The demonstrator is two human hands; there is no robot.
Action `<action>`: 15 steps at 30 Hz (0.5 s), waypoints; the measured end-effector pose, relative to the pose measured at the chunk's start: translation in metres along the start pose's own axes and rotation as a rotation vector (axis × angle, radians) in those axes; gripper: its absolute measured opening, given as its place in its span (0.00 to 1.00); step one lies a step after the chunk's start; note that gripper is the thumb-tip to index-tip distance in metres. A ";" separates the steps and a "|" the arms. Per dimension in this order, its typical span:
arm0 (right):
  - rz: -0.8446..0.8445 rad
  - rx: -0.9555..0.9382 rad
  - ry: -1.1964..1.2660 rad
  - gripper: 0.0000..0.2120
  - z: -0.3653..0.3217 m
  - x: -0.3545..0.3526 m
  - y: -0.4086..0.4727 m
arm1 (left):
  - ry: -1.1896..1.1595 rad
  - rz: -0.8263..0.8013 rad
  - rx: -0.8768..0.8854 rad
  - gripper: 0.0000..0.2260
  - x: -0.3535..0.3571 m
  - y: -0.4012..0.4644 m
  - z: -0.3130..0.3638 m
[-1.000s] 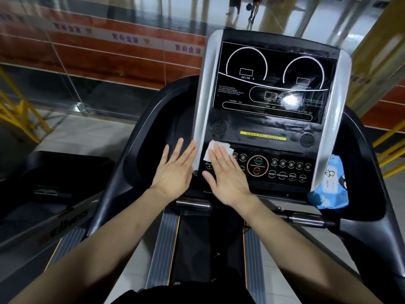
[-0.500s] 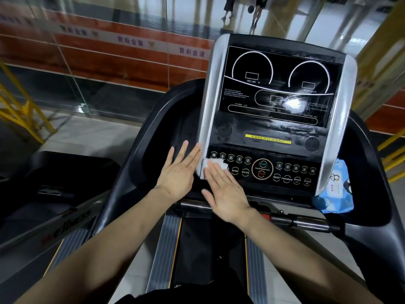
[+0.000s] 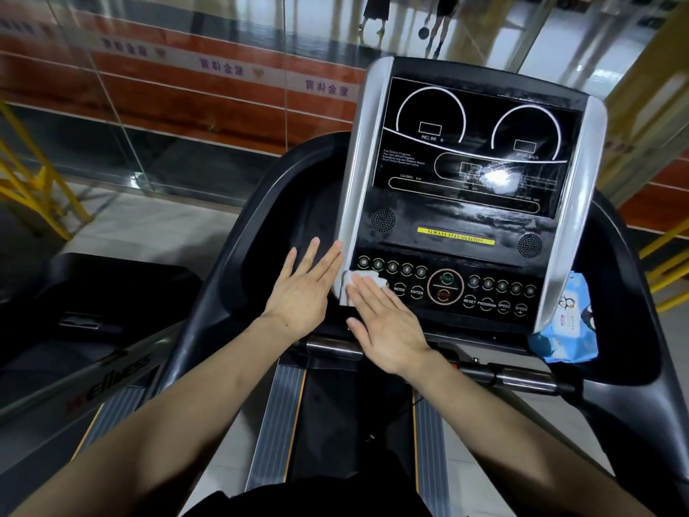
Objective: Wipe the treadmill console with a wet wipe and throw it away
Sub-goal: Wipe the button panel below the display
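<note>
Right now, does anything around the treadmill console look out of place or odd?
Only the blue pack of wipes, wedged askew beside the console's right edge. No damage or spills visible.

Layout around the treadmill console (image 3: 466,203)

Wet wipe (image 3: 363,278) lies on the console's lower-left corner; wipes pack (image 3: 566,322) sits just right of the console.

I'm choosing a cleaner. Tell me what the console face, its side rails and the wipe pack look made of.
Console face: glossy black plastic or glass-like panel; it shows glare and wet streaks.
Side rails: silver, satin finish, likely painted plastic or metal; can't tell which.
Wipe pack: soft blue printed plastic film, crinkled.
</note>
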State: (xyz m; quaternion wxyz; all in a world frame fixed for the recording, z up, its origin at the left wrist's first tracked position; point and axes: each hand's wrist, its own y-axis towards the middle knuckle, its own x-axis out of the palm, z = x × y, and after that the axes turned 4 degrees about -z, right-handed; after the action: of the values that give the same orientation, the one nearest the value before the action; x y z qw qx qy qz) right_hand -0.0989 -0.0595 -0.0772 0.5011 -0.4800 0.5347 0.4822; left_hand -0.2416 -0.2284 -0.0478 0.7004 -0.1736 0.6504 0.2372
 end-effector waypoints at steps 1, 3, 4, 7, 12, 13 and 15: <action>0.027 0.024 0.000 0.30 0.002 -0.006 0.008 | -0.010 0.006 0.001 0.37 0.001 0.000 0.000; 0.055 0.086 0.014 0.30 0.004 -0.021 0.027 | -0.025 0.022 0.006 0.37 0.002 0.001 0.000; 0.055 0.106 0.026 0.30 0.004 -0.024 0.033 | -0.025 0.024 0.005 0.37 0.002 0.001 0.001; 0.050 0.105 0.018 0.32 -0.001 -0.016 0.023 | -0.015 0.009 -0.003 0.36 0.002 0.000 0.002; 0.044 0.045 -0.009 0.31 0.005 0.000 -0.002 | -0.019 0.024 -0.005 0.36 0.003 0.001 0.001; 0.055 0.070 0.005 0.32 0.003 -0.005 0.008 | -0.028 0.032 -0.001 0.36 0.003 0.002 0.001; 0.067 0.119 0.039 0.33 -0.005 -0.015 0.028 | -0.048 0.053 -0.005 0.35 0.003 0.002 0.003</action>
State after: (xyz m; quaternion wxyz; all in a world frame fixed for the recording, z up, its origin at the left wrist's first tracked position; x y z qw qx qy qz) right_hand -0.1266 -0.0615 -0.0610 0.5018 -0.4405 0.5879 0.4567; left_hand -0.2400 -0.2253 -0.0504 0.7090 -0.1524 0.6371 0.2612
